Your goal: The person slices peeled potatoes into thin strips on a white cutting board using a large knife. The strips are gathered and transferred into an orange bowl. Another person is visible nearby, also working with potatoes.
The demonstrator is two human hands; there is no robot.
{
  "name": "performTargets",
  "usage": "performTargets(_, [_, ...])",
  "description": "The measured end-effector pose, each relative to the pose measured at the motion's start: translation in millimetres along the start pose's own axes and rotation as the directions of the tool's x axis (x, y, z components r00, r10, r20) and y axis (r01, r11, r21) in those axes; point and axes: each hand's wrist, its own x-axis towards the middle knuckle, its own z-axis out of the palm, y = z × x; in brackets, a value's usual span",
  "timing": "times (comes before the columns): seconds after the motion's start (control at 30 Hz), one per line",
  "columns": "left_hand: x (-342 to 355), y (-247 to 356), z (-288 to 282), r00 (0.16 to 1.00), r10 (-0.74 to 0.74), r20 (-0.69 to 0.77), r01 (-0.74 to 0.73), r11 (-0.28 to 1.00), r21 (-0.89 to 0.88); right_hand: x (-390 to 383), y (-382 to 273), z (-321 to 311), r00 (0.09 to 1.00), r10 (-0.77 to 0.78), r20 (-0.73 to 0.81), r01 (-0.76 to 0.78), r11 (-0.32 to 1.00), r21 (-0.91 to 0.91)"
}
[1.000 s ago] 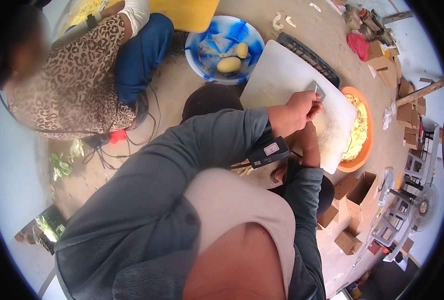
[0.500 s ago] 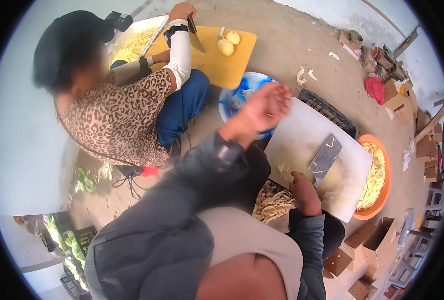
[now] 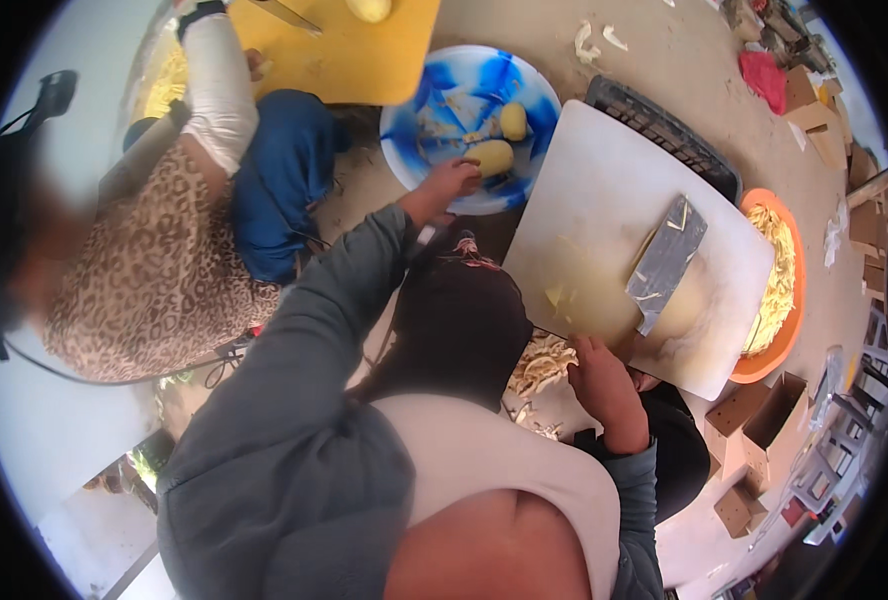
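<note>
My left hand reaches into the blue-and-white basin, fingers closed on a peeled potato; a smaller potato lies beside it. My right hand is at the near edge of the white cutting board, fingers loosely bent and apparently empty. On the board, apart from both hands, lies a wide cleaver, with pale bits to its left. An orange tub of yellow strips stands right of the board.
A co-worker in leopard print sits at my left by a yellow board with a knife and potato. A black crate is behind my board, peelings below, cardboard boxes at right.
My left hand has let go of the cleaver, which now lies on the board, and moved leftward onto a potato in the basin. My right hand stays near the board's front edge.
</note>
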Motion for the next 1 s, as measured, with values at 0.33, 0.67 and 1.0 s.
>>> performTargets(0.33, [91.9,-30.9,-62.4,0.901,0.433,0.004,-0.277,0.569,0.774,5.4,13.4,4.2,1.0,0.028,0.013,-0.029,0.991,0.13])
performTargets(0.67, [102.7,-32.8,12.2,0.896,0.425,0.13,-0.155,0.025,0.988,18.4,22.6,11.1,0.99,0.122,0.064,-0.132,0.973,0.192])
performTargets(1.0, [111.5,-37.5,-2.9,0.953,0.273,0.134,-0.182,0.161,0.97,30.3,17.7,12.9,0.988,0.149,0.033,-0.152,0.981,0.117])
